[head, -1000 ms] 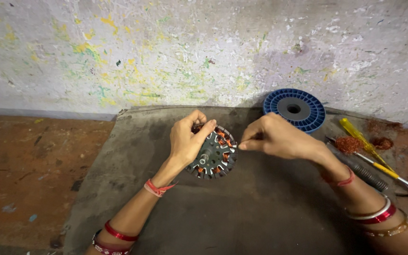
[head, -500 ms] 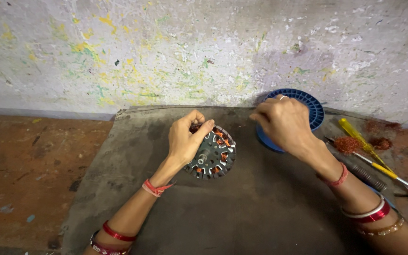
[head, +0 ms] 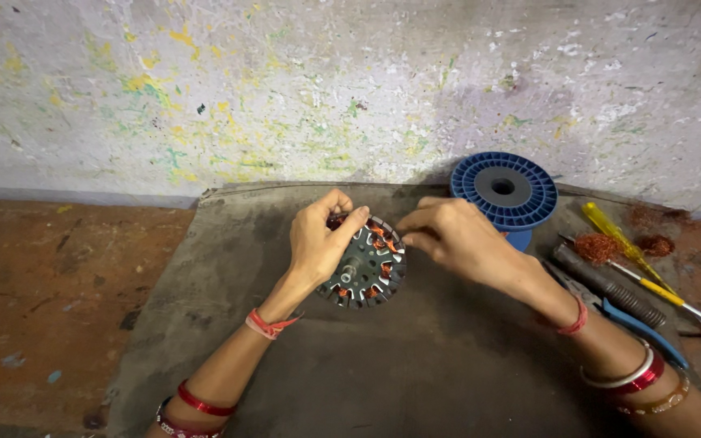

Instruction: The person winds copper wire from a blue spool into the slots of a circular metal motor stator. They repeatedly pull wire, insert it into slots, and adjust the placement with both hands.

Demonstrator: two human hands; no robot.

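Our left hand (head: 322, 243) clasps the round stator (head: 367, 264) by its left rim; our right hand (head: 448, 235) pinches at its right edge, fingertips touching.

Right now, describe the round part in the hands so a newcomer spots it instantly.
On the grey cloth below the paint-flecked wall, find the left hand. It holds a round metal motor core with copper coils in its slots, unlike the blue plastic spool behind.
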